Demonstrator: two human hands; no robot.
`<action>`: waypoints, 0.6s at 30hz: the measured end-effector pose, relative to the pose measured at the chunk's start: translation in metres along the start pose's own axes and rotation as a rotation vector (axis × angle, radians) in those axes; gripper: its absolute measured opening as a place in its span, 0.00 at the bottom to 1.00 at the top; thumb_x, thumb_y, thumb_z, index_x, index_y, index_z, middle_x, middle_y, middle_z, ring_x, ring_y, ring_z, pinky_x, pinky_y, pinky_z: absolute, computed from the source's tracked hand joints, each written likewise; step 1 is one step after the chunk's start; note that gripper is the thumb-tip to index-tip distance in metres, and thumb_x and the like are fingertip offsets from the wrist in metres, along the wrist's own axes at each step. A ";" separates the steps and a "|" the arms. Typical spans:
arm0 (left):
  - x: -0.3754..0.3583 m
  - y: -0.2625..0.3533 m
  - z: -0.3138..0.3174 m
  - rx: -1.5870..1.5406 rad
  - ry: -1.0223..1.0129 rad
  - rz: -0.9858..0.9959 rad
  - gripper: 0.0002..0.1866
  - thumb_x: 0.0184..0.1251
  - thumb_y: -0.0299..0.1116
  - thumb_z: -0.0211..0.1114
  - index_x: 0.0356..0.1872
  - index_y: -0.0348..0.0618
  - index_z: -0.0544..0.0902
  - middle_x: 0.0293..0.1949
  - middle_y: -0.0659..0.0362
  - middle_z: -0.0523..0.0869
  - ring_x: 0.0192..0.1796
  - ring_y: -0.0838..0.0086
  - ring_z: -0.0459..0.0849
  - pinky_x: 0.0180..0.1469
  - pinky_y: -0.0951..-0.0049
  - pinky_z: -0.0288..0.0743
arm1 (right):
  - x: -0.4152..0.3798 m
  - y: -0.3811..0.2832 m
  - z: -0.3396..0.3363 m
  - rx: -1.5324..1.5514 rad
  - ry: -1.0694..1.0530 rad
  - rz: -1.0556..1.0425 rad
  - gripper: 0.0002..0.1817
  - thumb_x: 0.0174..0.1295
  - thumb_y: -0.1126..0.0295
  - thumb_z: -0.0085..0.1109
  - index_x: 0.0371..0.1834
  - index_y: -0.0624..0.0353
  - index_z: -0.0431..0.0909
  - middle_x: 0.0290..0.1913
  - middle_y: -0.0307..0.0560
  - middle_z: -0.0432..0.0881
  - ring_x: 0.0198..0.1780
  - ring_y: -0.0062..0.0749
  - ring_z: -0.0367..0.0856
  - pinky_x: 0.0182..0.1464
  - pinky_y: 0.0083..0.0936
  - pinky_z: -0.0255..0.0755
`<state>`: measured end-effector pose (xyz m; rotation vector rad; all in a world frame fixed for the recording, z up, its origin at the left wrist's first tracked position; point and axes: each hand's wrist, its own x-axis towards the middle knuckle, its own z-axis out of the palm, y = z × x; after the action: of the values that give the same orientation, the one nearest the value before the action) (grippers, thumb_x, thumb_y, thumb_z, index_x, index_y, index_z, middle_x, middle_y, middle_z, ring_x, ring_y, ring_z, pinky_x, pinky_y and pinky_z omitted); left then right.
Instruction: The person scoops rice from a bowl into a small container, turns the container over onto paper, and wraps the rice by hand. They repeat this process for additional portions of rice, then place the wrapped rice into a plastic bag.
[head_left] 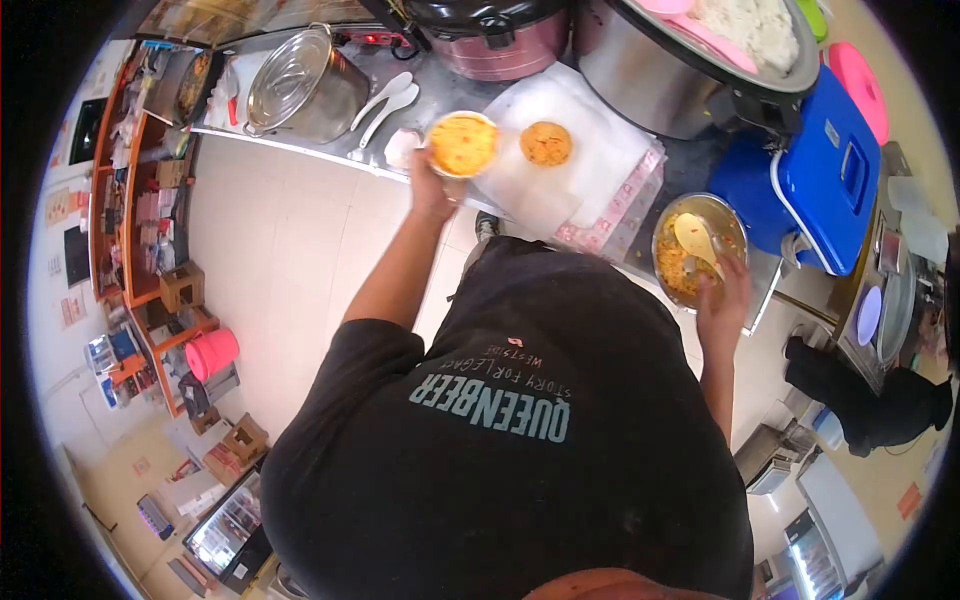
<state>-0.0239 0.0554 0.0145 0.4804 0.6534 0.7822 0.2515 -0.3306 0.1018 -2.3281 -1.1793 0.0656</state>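
My left hand (pixel 432 192) is closed around the side of a small round bowl (pixel 463 145) with yellow-orange food, held over the counter's front edge. Beside it, a flat round orange food portion (pixel 546 144) lies on white paper sheets (pixel 590 125). On the right, my right hand (pixel 725 300) has its fingers on the handle of a pale yellow serving spoon (pixel 692 235). That spoon rests in a metal bowl (pixel 740 215) with orange-yellow crumbly food. My fingers are partly blurred.
A large cooker (pixel 640 85) of white rice stands behind the papers, with a pink-and-black cooker (pixel 500 45) to its left. A lidded steel pot (pixel 310 90) and white spoons (pixel 385 100) sit further left. A blue cooler box (pixel 820 170) borders the metal bowl. Another person (pixel 870 400) is at far right.
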 end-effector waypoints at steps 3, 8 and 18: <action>0.048 0.064 -0.070 0.211 0.237 0.135 0.29 0.73 0.45 0.44 0.64 0.34 0.75 0.65 0.47 0.81 0.67 0.57 0.80 0.71 0.57 0.72 | 0.023 -0.051 0.049 0.192 -0.247 -0.030 0.21 0.65 0.66 0.67 0.59 0.62 0.81 0.58 0.58 0.82 0.61 0.55 0.80 0.64 0.42 0.73; 0.133 0.135 -0.155 0.371 0.299 0.252 0.21 0.79 0.40 0.42 0.58 0.38 0.77 0.59 0.52 0.83 0.63 0.66 0.81 0.67 0.63 0.73 | 0.042 -0.113 0.175 0.223 -0.340 -0.285 0.25 0.61 0.65 0.71 0.62 0.56 0.81 0.66 0.52 0.80 0.66 0.52 0.78 0.69 0.41 0.71; 0.156 0.139 -0.168 0.806 0.171 0.295 0.23 0.77 0.36 0.46 0.66 0.34 0.74 0.60 0.50 0.80 0.62 0.63 0.79 0.66 0.65 0.70 | 0.029 -0.122 0.205 0.189 -0.165 -0.073 0.11 0.63 0.73 0.66 0.48 0.58 0.88 0.56 0.52 0.88 0.63 0.46 0.83 0.65 0.39 0.76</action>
<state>-0.1249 0.2873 -0.0741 1.2750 1.0732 0.8229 0.1240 -0.1618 -0.0123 -2.1452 -1.2775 0.3345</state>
